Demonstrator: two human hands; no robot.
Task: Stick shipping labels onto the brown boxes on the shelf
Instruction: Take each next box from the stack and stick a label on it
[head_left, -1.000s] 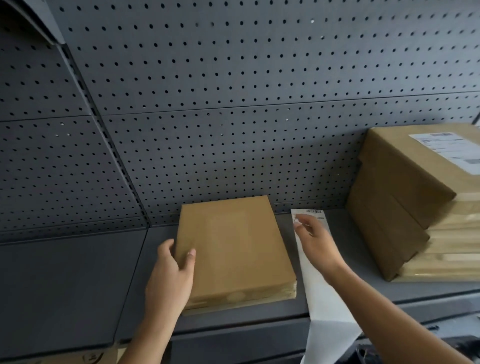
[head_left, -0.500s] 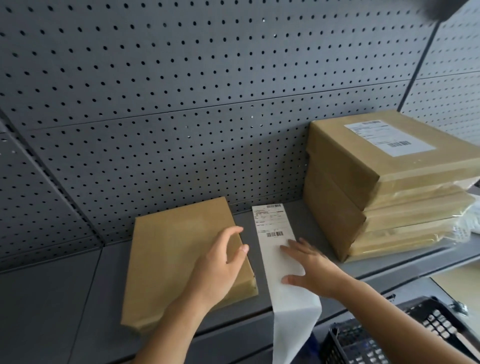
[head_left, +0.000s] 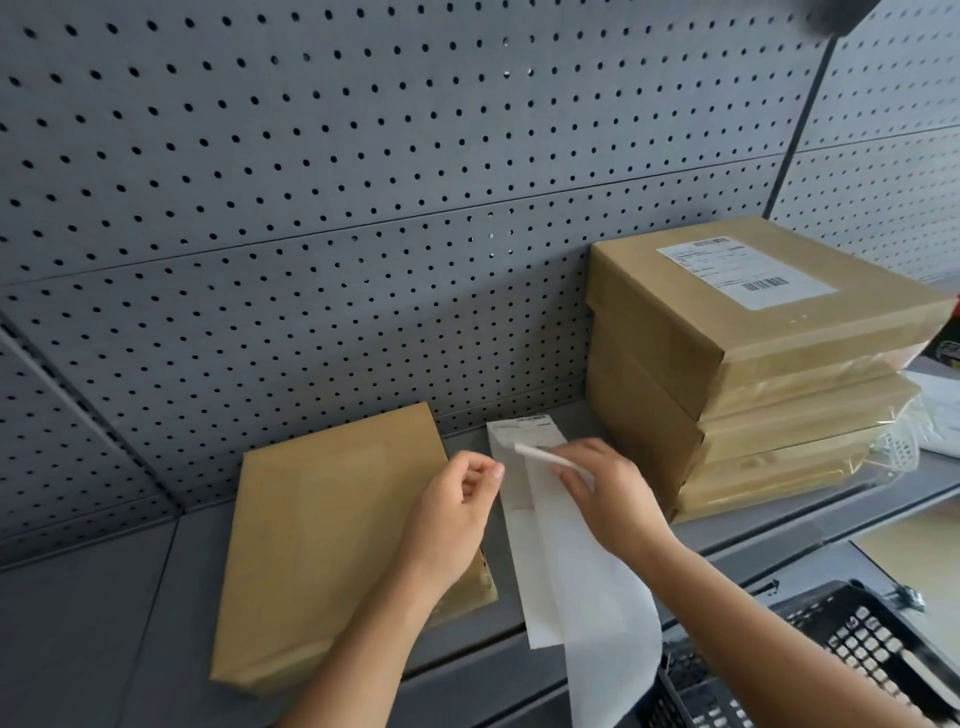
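Shelf (head_left: 104, 623) of grey metal fills the lower half of the head view, backed by a grey pegboard (head_left: 363, 208) that runs across the whole upper frame. At lower centre-left a flat brown box (head_left: 332, 530) lies on the shelf with its bare top facing up and no label on it. Right of centre stands a stack of brown boxes (head_left: 727, 415), its back against the pegboard; the top one carries a white printed label (head_left: 748, 270) with barcodes. Between the flat box and the stack lies a white label strip (head_left: 561, 571), running from near the pegboard to the shelf's front edge and hanging over it toward the bottom of the frame. At the far end of the strip sits a shipping label (head_left: 524, 434) with faint print, its near edge lifted off the backing. The right hand (head_left: 613, 499), entering from the lower right, rests over the strip and grasps that lifted edge between its fingertips. The left hand (head_left: 452, 519), entering from the bottom centre, hovers above the right edge of the flat box with fingers curled and thumb close to the strip's left edge; whether it pinches anything cannot be told. A black plastic basket (head_left: 857, 639) shows in the lower right corner, below the shelf.
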